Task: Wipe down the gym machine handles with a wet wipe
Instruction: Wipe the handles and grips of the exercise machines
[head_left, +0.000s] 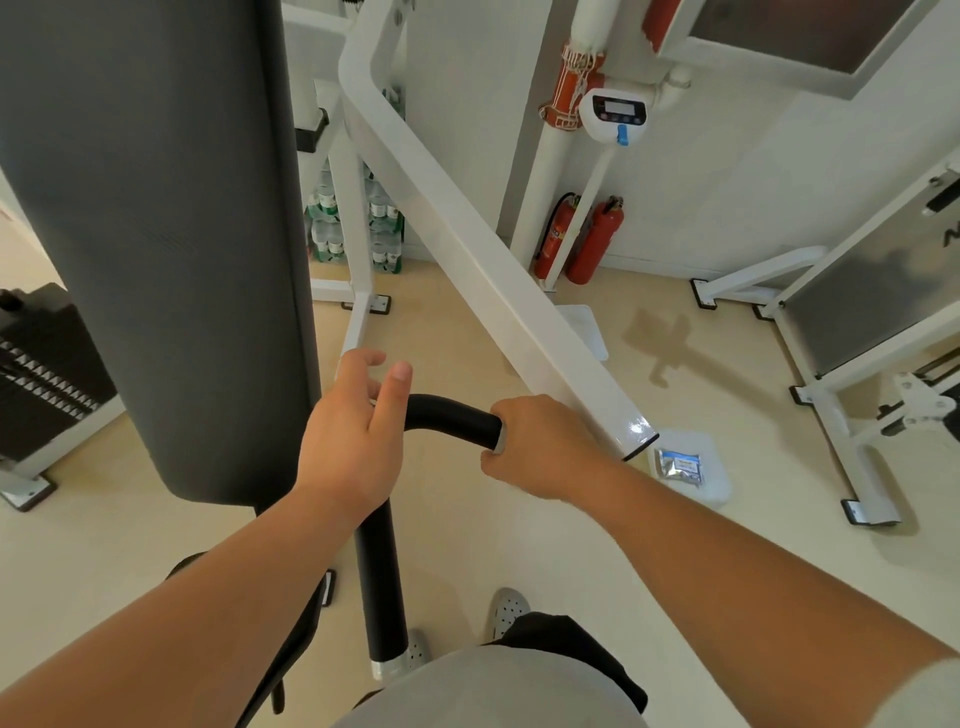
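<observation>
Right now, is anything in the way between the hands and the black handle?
Nothing visible is. The right hand grips the end of the handle, and the left hand lies over its bend, fingers loose.

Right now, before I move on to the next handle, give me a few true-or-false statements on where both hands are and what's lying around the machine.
1. The right hand grips the end of the black handle. True.
2. The left hand is clenched round the white frame bar. False: it is at the black handle's bend, fingers loose.
3. A foil packet lies on a white box on the floor. True.
4. A single fire extinguisher stands by the wall. False: there are two red fire extinguishers.
</observation>
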